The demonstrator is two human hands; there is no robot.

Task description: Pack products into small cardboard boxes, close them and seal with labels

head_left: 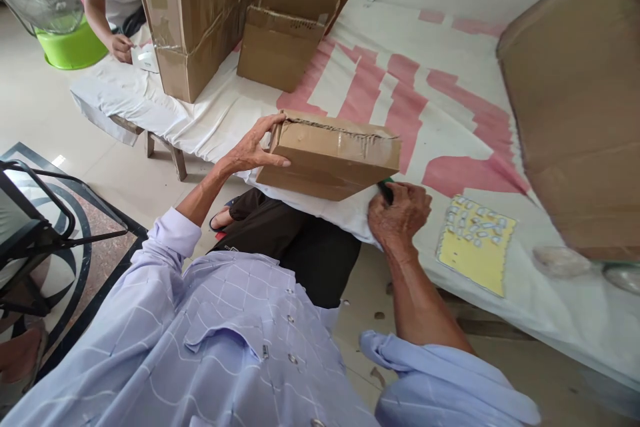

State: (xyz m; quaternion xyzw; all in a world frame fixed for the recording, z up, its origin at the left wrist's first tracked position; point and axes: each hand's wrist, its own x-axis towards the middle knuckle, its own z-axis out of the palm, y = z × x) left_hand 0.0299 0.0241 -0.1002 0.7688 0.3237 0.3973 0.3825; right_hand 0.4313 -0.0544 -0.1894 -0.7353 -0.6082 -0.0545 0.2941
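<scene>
A brown cardboard box (330, 160) stands at the front edge of the cloth-covered table, with a rough, torn-looking seam along its top. My left hand (257, 143) grips its left end, thumb on the near face and fingers on top. At the box's lower right corner, my right hand (400, 210) is closed around a tool with a black and green handle (386, 190). The tool's working end is hidden behind the box. Right of that hand lies a yellow sheet (477, 240) bearing several small pale pieces.
Open cardboard boxes (280, 47) stand in a row at the back, beside a tall box stack (195, 20). A large carton (575, 100) rises at right. Another person's hand (121, 48) is by a white object at far left. A folding chair (45, 227) stands left.
</scene>
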